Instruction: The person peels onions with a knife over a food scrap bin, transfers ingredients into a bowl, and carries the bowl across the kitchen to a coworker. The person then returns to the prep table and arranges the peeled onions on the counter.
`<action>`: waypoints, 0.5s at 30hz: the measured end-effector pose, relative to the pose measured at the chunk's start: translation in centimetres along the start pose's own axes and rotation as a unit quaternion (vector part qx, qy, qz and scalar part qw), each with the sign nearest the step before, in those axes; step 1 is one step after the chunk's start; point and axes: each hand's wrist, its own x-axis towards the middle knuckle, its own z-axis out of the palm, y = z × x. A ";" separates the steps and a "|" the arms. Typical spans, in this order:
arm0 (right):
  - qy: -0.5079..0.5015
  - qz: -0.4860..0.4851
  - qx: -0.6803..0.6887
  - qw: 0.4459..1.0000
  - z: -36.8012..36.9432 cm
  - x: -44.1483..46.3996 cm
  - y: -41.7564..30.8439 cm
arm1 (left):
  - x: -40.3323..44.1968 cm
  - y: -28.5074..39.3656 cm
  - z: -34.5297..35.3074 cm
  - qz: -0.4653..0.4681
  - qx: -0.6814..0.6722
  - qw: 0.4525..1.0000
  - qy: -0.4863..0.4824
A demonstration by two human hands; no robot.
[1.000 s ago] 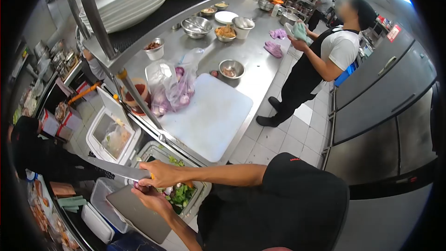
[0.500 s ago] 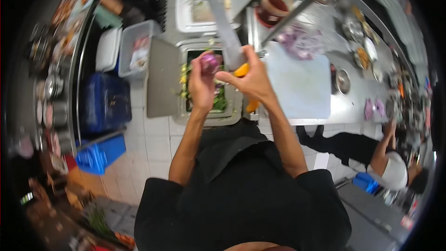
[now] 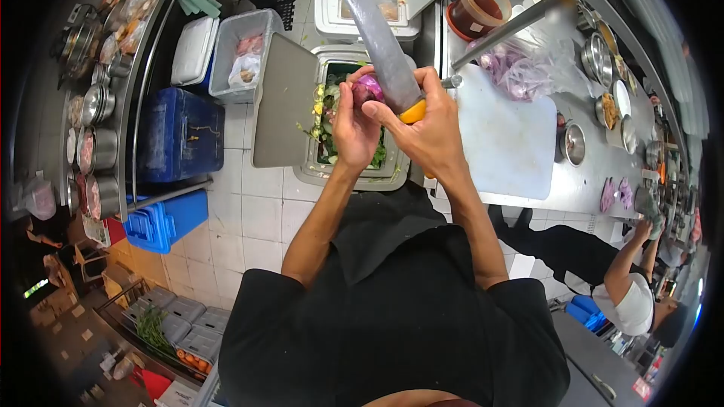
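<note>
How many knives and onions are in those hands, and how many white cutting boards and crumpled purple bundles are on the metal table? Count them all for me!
Knife in the right hand: 1
Purple onion in the left hand: 1
White cutting board on the metal table: 1
Purple bundles on it: 2
Total: 5
</note>
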 end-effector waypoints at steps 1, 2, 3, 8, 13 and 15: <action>-0.002 0.006 -0.005 1.000 0.1 0.0 0.2 | 0.1 -0.1 0.0 -0.001 0.000 1.000 -0.001; -0.003 0.012 -0.010 1.000 0.2 0.0 0.3 | 0.2 -0.2 0.0 0.009 0.006 1.000 0.003; -0.003 0.012 -0.010 1.000 0.3 0.0 0.3 | 0.2 -0.3 0.1 0.019 0.011 1.000 0.006; 0.014 -0.015 -0.015 1.000 0.4 0.0 0.2 | 0.0 -0.4 0.1 0.030 0.012 0.999 0.009; 0.004 -0.026 -0.003 1.000 0.6 0.1 0.7 | 0.0 -0.3 1.5 0.026 0.021 0.998 0.058; 0.005 -0.032 0.008 0.999 0.5 0.0 0.8 | 0.0 -0.1 0.9 0.033 0.026 0.999 0.015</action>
